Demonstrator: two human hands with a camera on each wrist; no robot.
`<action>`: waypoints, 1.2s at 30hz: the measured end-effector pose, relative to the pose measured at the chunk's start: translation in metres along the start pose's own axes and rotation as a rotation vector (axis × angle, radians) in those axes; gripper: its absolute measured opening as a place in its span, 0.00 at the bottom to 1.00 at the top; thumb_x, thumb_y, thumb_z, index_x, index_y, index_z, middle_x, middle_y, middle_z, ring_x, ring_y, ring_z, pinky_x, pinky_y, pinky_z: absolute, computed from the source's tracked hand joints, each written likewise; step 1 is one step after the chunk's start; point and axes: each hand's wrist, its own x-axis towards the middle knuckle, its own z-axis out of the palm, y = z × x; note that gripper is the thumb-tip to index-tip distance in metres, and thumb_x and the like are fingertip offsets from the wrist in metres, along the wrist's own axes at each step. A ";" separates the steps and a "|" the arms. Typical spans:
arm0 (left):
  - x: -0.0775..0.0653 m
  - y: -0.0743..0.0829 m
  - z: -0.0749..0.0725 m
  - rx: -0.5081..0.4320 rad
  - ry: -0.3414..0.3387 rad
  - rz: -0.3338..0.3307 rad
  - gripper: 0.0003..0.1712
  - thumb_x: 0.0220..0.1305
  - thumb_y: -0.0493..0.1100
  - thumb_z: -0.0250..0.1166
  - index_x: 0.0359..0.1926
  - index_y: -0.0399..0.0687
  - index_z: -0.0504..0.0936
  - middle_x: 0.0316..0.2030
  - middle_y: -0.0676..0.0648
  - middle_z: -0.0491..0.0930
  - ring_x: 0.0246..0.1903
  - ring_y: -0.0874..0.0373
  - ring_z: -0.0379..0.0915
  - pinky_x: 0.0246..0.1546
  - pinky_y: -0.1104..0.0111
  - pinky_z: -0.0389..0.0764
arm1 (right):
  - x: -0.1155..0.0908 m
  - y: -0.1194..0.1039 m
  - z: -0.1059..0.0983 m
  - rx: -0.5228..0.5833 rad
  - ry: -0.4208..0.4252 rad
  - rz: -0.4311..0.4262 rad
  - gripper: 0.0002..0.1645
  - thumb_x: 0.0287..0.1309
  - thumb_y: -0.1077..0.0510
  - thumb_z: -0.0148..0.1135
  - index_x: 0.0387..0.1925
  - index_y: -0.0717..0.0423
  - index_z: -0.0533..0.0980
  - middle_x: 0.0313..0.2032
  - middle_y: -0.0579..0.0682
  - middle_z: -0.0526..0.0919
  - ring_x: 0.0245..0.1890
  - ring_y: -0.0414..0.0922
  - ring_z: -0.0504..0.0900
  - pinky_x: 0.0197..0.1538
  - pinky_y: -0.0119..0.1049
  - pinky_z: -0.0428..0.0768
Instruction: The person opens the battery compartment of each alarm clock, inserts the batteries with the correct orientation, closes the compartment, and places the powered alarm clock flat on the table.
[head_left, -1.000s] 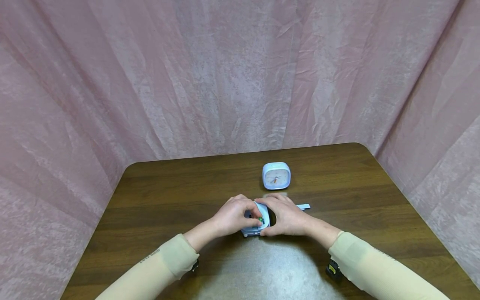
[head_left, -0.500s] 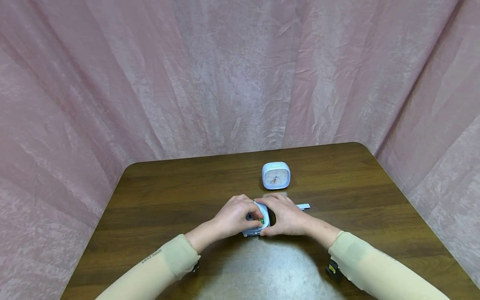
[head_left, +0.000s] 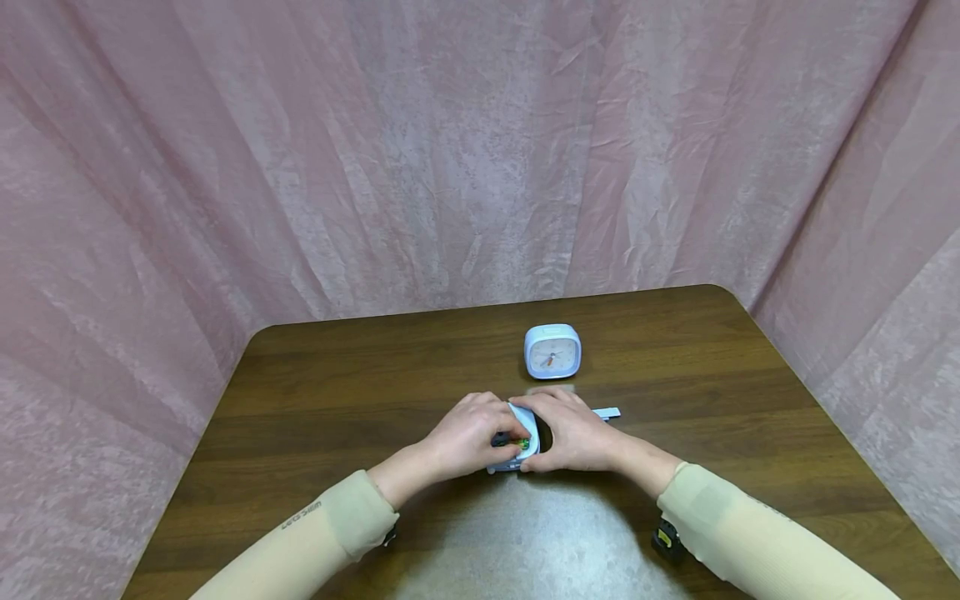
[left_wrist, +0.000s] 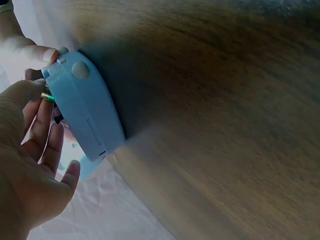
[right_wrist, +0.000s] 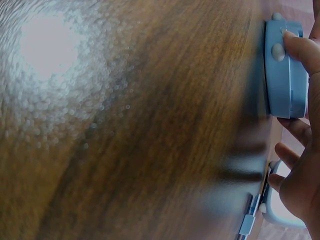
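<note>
A pale blue clock (left_wrist: 85, 107) lies face down on the table, its back turned up. In the head view my right hand (head_left: 573, 432) grips the right side of this clock (head_left: 531, 421), thumb on the near edge and index finger on the far one. My left hand (head_left: 468, 432) is over its back, pinching a small green and gold battery (left_wrist: 47, 96) between thumb and fingers. The battery's inner end is at the opening in the clock's back. How deep it sits is hidden by the fingers.
A second, matching alarm clock (head_left: 552, 353) stands upright behind the hands, its dial facing me. To the right of my right hand lies a slim pale blue cover piece (head_left: 609, 412). The wooden table (head_left: 360, 367) ends at a pink curtain (head_left: 465, 167).
My left hand has shifted slightly with the battery, which shows a little more between the fingertips and lies more level. The right hand and the clock it holds have stayed in place.
</note>
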 end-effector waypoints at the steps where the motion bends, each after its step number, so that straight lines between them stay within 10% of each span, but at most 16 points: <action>1: 0.000 0.000 0.000 0.002 0.000 0.003 0.09 0.63 0.49 0.74 0.45 0.63 0.90 0.43 0.63 0.84 0.47 0.61 0.73 0.56 0.58 0.72 | 0.000 0.000 0.000 0.000 -0.001 0.001 0.55 0.44 0.31 0.78 0.72 0.44 0.69 0.65 0.36 0.74 0.69 0.47 0.65 0.67 0.57 0.63; 23: -0.002 -0.004 -0.007 -0.008 -0.022 0.002 0.14 0.65 0.49 0.73 0.51 0.60 0.89 0.50 0.59 0.85 0.53 0.58 0.73 0.60 0.57 0.71 | 0.000 0.000 0.000 -0.023 -0.014 -0.009 0.56 0.45 0.31 0.78 0.73 0.46 0.69 0.65 0.40 0.74 0.69 0.51 0.65 0.67 0.58 0.63; 36: -0.005 -0.010 -0.011 0.044 -0.006 0.192 0.16 0.73 0.49 0.65 0.58 0.58 0.87 0.55 0.62 0.82 0.62 0.57 0.69 0.65 0.59 0.67 | 0.000 0.000 -0.001 -0.002 -0.017 0.000 0.55 0.45 0.31 0.78 0.73 0.39 0.67 0.65 0.35 0.72 0.69 0.46 0.64 0.67 0.57 0.62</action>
